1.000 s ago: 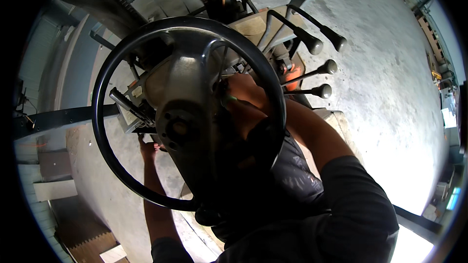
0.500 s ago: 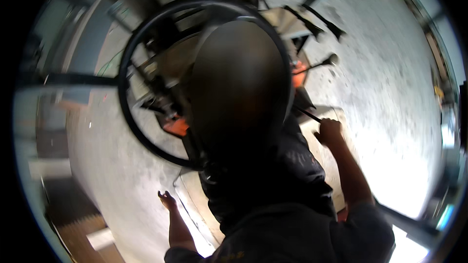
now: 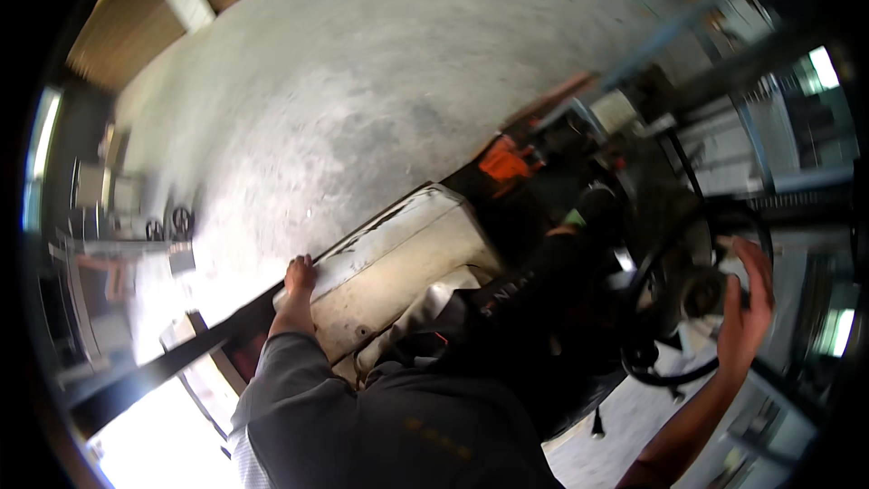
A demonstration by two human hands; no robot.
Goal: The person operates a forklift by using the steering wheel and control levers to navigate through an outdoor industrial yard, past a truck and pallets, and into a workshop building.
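Note:
My left hand (image 3: 300, 279) is at the outer edge of a cream metal cover (image 3: 398, 263) on the vehicle's side, its fingers bent over that edge. At the right, my right hand (image 3: 748, 308) lies over the rim of a black steering wheel (image 3: 674, 378). Thumb and fingers stand apart, and part of the rim is hidden behind the hand. Dark trousers (image 3: 543, 299) cover my legs between the cover and the wheel. Ahead of my legs is an orange part (image 3: 505, 161) of the vehicle, blurred by motion.
Grey concrete floor (image 3: 362, 63) stretches beyond the vehicle's side. A brown stack with a jagged edge (image 3: 136, 18) stands at the far left. Wheeled equipment (image 3: 181, 220) is at the left. A dark post (image 3: 163, 380) slants beside my left arm; black-knobbed levers (image 3: 597, 426) show below the wheel.
The view has swung left, putting the wheel at the right. My right hand has left a lever and come to the wheel. My left hand has moved onto the cover's edge.

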